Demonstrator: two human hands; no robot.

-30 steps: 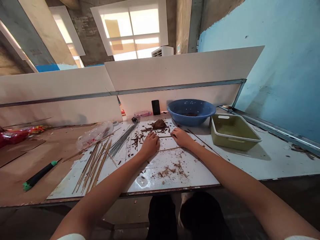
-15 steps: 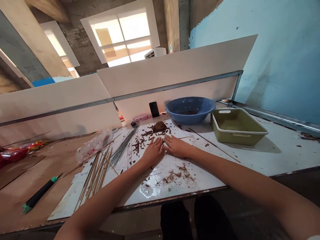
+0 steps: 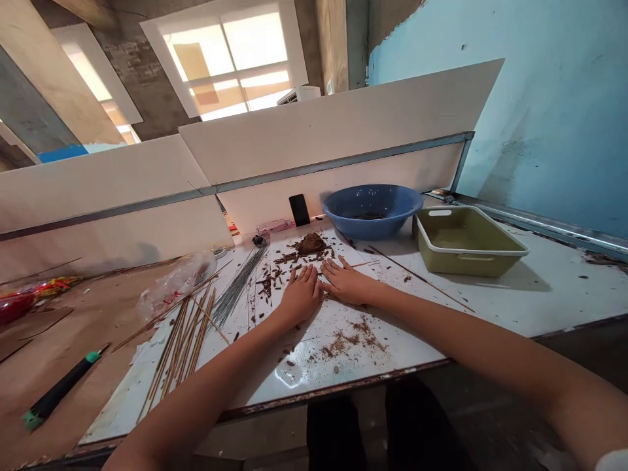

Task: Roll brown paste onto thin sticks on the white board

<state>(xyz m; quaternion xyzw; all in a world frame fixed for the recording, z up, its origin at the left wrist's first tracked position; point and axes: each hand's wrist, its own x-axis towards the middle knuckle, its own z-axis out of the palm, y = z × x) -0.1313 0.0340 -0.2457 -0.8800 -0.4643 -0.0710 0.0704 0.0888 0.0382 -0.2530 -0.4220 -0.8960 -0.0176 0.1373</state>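
Observation:
My left hand [image 3: 300,294] and my right hand [image 3: 346,282] lie flat, palms down and side by side, on a white board [image 3: 314,353], fingers stretched forward. Something may be under the palms, but it is hidden. Just beyond the fingertips sits a lump of brown paste [image 3: 311,243] with brown crumbs scattered round it. More brown crumbs [image 3: 350,337] lie on the board near my wrists. A thin stick [image 3: 366,263] shows to the right of my right hand's fingers.
A blue basin [image 3: 371,209] and an olive-green tray [image 3: 466,240] stand at the back right. Bamboo sticks [image 3: 184,333], grey thin rods [image 3: 238,281] and a plastic bag [image 3: 176,282] lie left. A black-and-green tool [image 3: 59,391] lies far left; a dark phone [image 3: 299,210] leans on the partition.
A second ago both hands were curled on a thin stick farther forward. They have flattened out, drawn together and slid slightly towards me; the view shifted a little.

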